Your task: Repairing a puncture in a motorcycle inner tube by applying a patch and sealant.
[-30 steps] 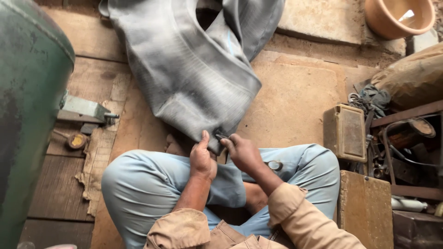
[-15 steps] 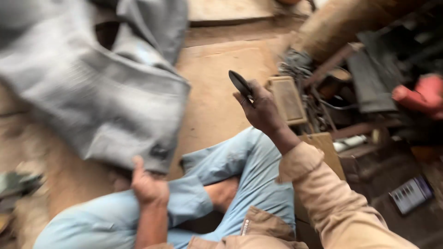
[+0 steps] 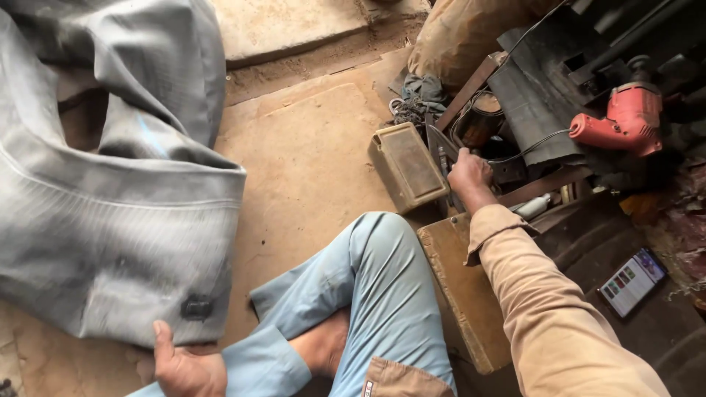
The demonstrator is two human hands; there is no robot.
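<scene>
A large grey rubber inner tube [image 3: 110, 220] fills the left side of the view, lying slack and folded on the dusty brown floor [image 3: 309, 162]. Its surface is dull, ribbed with fine lines and smudged with dirt, and one fold runs across it as a raised seam. Near its lower edge sits a small dark rectangular patch [image 3: 197, 307].

The left hand [image 3: 184, 367] is at the bottom of the view, just below that lower edge. Its thumb points up and touches the rubber a little left of the patch; the other fingers are curled under and mostly out of sight, so whether they grip the edge cannot be told.

To the right of the tube lie the person's crossed legs in light blue trousers [image 3: 382, 294], with a bare foot [image 3: 323, 345] tucked between them.

Further right, well apart from the tube, the right hand [image 3: 471, 176] reaches out on a tan sleeve [image 3: 559, 309] into a heap of tools. Its fingers are closed around a thin dark tool [image 3: 443, 163], which stands just beside a dusty tan box [image 3: 408, 167]; what sort of tool it is cannot be told. A brown wooden block [image 3: 463, 294] lies under the forearm.

At the far right a red power drill [image 3: 625, 121] rests on dark scrap, and a phone [image 3: 631, 281] with a lit screen lies lower down.
</scene>
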